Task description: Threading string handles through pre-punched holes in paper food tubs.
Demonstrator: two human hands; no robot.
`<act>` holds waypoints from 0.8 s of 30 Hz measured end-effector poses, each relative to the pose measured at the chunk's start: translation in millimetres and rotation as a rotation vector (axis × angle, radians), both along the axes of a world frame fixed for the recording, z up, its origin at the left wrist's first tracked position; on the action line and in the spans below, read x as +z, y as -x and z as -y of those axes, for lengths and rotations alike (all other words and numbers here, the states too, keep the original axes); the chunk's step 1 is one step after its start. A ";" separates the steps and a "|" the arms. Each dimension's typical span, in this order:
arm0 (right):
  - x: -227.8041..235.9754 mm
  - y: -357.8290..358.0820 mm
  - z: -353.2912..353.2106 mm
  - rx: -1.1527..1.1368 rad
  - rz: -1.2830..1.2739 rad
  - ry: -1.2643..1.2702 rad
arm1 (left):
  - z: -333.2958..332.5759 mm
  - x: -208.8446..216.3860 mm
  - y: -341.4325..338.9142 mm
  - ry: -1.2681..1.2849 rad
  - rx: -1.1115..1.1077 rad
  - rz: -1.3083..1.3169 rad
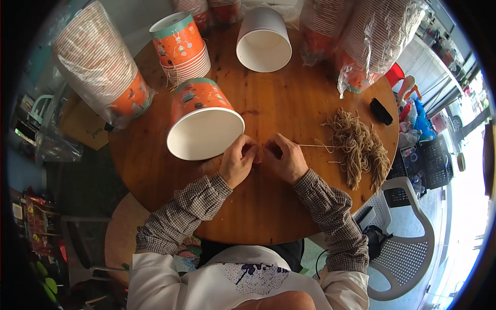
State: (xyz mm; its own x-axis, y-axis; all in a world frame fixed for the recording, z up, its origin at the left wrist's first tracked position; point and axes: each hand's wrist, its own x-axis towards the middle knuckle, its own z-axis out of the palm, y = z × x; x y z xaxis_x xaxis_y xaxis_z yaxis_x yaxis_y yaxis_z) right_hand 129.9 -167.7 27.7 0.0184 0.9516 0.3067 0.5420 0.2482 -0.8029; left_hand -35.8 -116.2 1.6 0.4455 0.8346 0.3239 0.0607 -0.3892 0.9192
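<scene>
Over the middle of the round table, both my hands are close together with bent fingers. My right hand (285, 157) pinches a strand of twine (316, 145), which runs right to a loose tan twine bundle (359, 147). The fingertips of my left hand (239, 161) are pressed together; whatever is between them is too small to make out. Just beyond that hand, an orange paper bucket (201, 101) lies on its side, its white open mouth facing me. The bucket's rim is right beside my left knuckles.
Wrapped stacks of paper buckets (98, 62) (380, 36) flank the wooden table (279, 206). Farther back are a short bucket stack (183, 49) and a white bucket (263, 41) on its side. A black object (381, 111) lies near the right edge. A grey chair (408, 248) stands at right.
</scene>
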 end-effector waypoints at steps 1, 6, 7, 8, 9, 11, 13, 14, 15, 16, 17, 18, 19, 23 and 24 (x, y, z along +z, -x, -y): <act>1.0 -0.8 -1.5 -0.001 0.000 0.003 | -1.1 -0.3 0.0 0.023 -0.013 0.024; -1.6 -4.5 -3.3 0.017 0.007 -0.007 | 0.9 6.3 0.4 0.015 -0.009 -0.015; -1.0 -4.1 -3.0 0.023 0.007 -0.005 | 0.5 5.5 0.7 -0.030 -0.015 -0.015; 1.9 -3.6 -1.5 0.027 0.002 0.008 | -0.2 5.1 0.6 -0.028 -0.011 -0.014; 3.4 -3.5 -0.9 0.030 -0.003 0.021 | -1.0 4.7 0.5 -0.092 -0.003 -0.028; 1.6 -3.8 -1.9 0.040 -0.003 0.006 | -1.9 3.6 0.8 -0.154 0.008 -0.045; 1.4 -3.0 -0.9 0.047 -0.006 -0.009 | -1.8 2.3 1.6 -0.182 0.009 -0.056; 3.8 -2.9 -0.3 0.055 0.016 -0.030 | -1.6 4.1 1.6 -0.181 0.010 -0.057; 5.4 -2.9 -0.2 0.063 0.037 -0.051 | -0.7 6.6 2.0 -0.166 -0.006 -0.065; 5.4 -3.6 -0.5 0.064 0.035 -0.051 | -0.7 8.5 2.2 -0.151 -0.023 -0.073; 5.5 -4.6 -0.2 0.074 0.038 -0.057 | -1.2 9.0 2.9 -0.150 -0.021 -0.075; 5.7 -5.2 -0.1 0.083 0.041 -0.063 | -1.9 9.1 4.0 -0.175 -0.026 -0.107; 6.2 -5.3 -0.3 0.085 0.039 -0.062 | -2.5 9.0 4.6 -0.200 -0.032 -0.138; 6.6 -6.7 -0.1 0.073 0.040 -0.046 | -3.7 6.4 3.7 -0.224 -0.019 -0.126; 6.5 -6.2 -0.3 0.076 0.049 -0.059 | -4.4 5.5 3.9 -0.258 -0.012 -0.125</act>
